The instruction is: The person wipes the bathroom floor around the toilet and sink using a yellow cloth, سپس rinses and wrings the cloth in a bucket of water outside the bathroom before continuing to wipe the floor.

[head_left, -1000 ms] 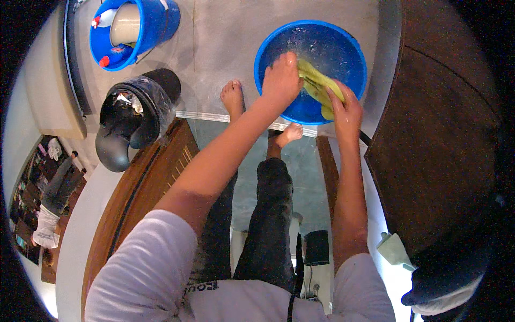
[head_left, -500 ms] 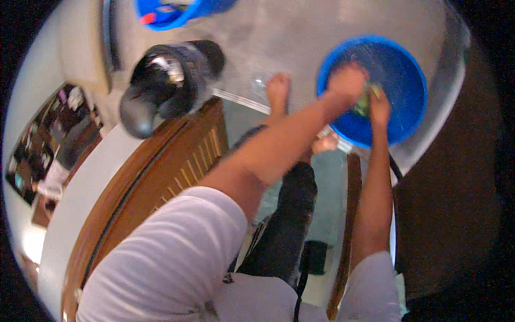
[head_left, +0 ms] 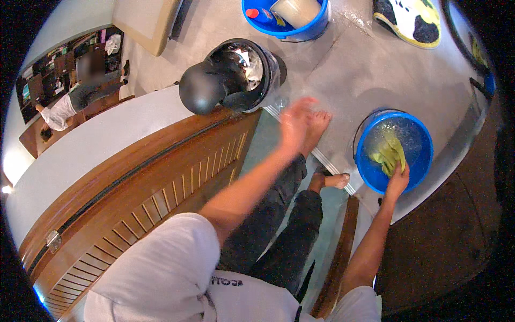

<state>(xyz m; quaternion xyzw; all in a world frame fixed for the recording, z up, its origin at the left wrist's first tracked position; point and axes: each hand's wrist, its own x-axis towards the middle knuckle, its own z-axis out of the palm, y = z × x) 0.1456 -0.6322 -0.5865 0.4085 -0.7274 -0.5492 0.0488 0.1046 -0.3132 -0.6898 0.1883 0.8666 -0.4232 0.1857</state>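
Note:
My right hand (head_left: 398, 181) grips a wet yellow-green cloth (head_left: 390, 153), which hangs down inside a round blue bucket (head_left: 427, 155). Water with a speckled, foamy-looking surface shows in that bucket. Away from the bucket, my left hand (head_left: 296, 122) is in the air above my bare left foot (head_left: 317, 124). Motion smears its fingers, and I see nothing held in it.
A black bin (head_left: 274, 75) with its domed lid tipped aside holds rubbish. Another blue bucket (head_left: 292, 34) contains a red-capped bottle and a pale tub. A patterned mat (head_left: 412, 22) lies far right. A louvred wooden door (head_left: 188, 177) stands left; a figure (head_left: 63, 110) shows beyond.
My left hand has come out of the bucket and moved left. The right hand stays at the bucket with the cloth. The view has shifted, bringing the mat into sight.

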